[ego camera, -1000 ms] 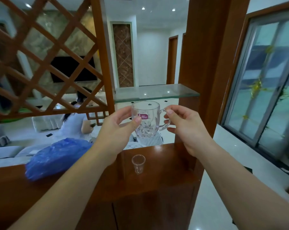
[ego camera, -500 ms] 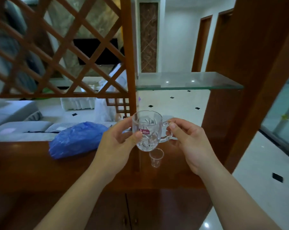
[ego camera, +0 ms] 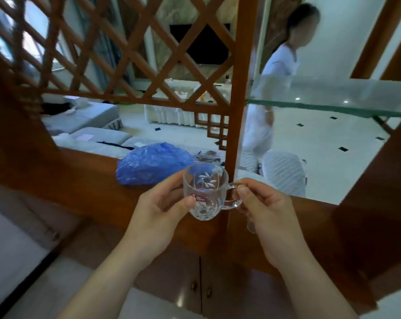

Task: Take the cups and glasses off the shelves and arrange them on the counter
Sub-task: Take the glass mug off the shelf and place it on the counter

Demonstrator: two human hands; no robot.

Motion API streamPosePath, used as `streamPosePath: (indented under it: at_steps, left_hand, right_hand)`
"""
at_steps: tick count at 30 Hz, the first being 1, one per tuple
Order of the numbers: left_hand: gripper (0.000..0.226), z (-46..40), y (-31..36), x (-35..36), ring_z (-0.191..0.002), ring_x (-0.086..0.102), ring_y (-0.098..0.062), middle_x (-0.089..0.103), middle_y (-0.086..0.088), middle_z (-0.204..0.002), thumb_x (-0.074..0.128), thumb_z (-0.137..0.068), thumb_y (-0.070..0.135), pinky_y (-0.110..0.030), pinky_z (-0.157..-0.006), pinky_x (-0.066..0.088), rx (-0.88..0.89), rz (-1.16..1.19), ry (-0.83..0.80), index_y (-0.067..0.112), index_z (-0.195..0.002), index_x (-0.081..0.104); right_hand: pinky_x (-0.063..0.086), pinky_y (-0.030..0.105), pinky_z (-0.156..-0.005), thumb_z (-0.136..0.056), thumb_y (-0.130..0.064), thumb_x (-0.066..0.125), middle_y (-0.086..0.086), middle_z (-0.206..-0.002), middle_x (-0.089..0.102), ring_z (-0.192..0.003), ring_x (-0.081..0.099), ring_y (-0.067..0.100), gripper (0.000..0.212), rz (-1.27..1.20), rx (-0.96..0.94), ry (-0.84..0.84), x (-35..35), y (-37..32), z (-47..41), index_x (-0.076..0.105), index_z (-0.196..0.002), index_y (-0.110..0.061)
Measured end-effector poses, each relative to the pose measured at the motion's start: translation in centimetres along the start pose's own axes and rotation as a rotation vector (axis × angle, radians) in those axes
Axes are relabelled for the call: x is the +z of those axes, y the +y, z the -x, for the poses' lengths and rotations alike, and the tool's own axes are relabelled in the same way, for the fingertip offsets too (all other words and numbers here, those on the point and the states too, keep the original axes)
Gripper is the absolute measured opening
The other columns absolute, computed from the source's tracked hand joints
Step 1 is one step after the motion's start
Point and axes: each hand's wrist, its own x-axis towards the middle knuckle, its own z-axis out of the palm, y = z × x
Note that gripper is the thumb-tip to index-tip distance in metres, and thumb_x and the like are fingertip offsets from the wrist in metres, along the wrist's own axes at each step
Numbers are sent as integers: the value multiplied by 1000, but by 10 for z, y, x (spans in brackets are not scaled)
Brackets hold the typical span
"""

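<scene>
Clear cut glass: a small clear cut-glass mug with a handle (ego camera: 205, 192) is held upright in the air between both hands, above the near edge of the tabletop, its handle pointing to the person's right.
Mug markings: a leaf pattern is etched on the far wall and a small dark-pink sticker sits on the near wall, low down.
Left hand (ego camera: 159, 211): it grips the mug's body from the left, thumb pressed on the near wall by the sticker, fingers curled behind the far side.
Right hand (ego camera: 263, 207): it pinches the handle between thumb and forefinger; the other fingers are loosely curled below.
Hands together: they sit close, one on each side of the mug, apart from each other and joined only through it.
Tabletop: the glossy brown wooden tabletop (ego camera: 321, 224) runs across the view beneath the hands; cabinet doors with small knobs show below it.
Small glass: a bit of clear glass (ego camera: 250, 226) shows on the tabletop behind the right hand, mostly hidden.
Blue bag: a crumpled blue plastic bag (ego camera: 152, 163) lies on the tabletop, beyond and left of the mug.
Shelf: a clear glass shelf (ego camera: 333, 101) juts out above and to the right of the mug.
Lattice: a brown wooden lattice screen (ego camera: 125, 49) stands behind the tabletop on the left.
Background: a person in white clothes (ego camera: 273, 88) stands in the room beyond.
</scene>
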Motion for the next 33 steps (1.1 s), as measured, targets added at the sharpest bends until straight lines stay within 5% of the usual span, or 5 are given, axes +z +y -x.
streamPosePath:
  at_steps: [7,20,25,30,33]
  left_hand:
    - [48,0,-17,-16,-122,69,-17,75,5,-128,68,-90,11,-31,-101,55,-20,5,10,27,-135,64]
    - [52,-43,-70,-79,-121,69,-13,76,8,-126,70,-84,11,-24,-96,55,-66,128,-148,22,-134,64]
    - [52,-66,-96,-109,-123,68,-13,76,5,-128,68,-90,-3,-29,-102,55,-97,157,-235,18,-137,64]
    - [52,-84,-118,-130,-124,68,-15,76,6,-128,70,-88,-3,-30,-102,54,-111,205,-311,19,-135,65]
    - [53,-91,-131,-134,-121,69,-11,76,10,-125,70,-87,-8,-25,-99,55,-132,210,-324,20,-132,66]
  right_hand:
    - [59,36,-88,-96,-12,69,2,-96,82,-95,75,21,17,26,38,-14,16,24,-5,81,-102,-21]
    - [58,36,-92,-97,-12,68,-4,-100,82,-101,75,16,22,51,71,167,78,55,-10,82,-99,-29]
    - [60,33,-90,-97,-9,68,-4,-99,82,-99,76,14,23,97,17,257,111,72,-18,81,-99,-28]
    - [58,21,-85,-94,-3,71,-14,-94,82,-93,76,5,29,287,-111,297,127,94,-25,78,-97,-31]
    - [60,29,-91,-95,-8,72,-11,-99,81,-97,76,6,20,437,-117,330,129,110,-32,80,-108,-23]
